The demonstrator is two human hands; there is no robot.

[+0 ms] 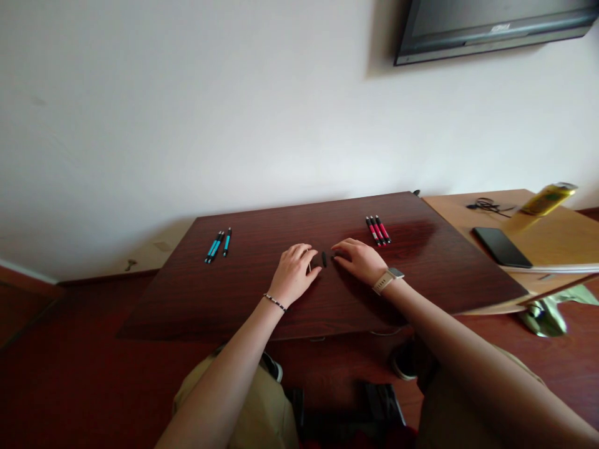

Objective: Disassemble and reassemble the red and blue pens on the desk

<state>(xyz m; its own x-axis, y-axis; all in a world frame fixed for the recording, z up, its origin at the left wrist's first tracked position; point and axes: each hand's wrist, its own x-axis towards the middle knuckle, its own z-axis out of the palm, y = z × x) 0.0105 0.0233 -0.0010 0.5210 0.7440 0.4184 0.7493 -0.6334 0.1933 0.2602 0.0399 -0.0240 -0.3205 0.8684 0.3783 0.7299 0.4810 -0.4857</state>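
On the dark red-brown table [262, 231], a small black elongated piece [324, 259] lies between my two hands; its kind is too small to make out. My left hand [294, 272] rests just left of it, palm down, with thumb and fingers apart and nothing seen in them. To its right is my right hand [359, 259], fingers curled and thumb drawn in around a tiny dark tip, mostly hidden. Blue-and-black pens [214, 247] lie at the left, one slightly apart. Pink-and-black pens [378, 231] lie side by side beyond my right hand.
A light wooden table [556, 240] adjoins on the right, bearing a black phone [501, 247], a dark cable [486, 206] and a yellow can [550, 199]. A wall-mounted screen [496, 31] hangs above. Below the right table is a green bag-like thing [545, 317].
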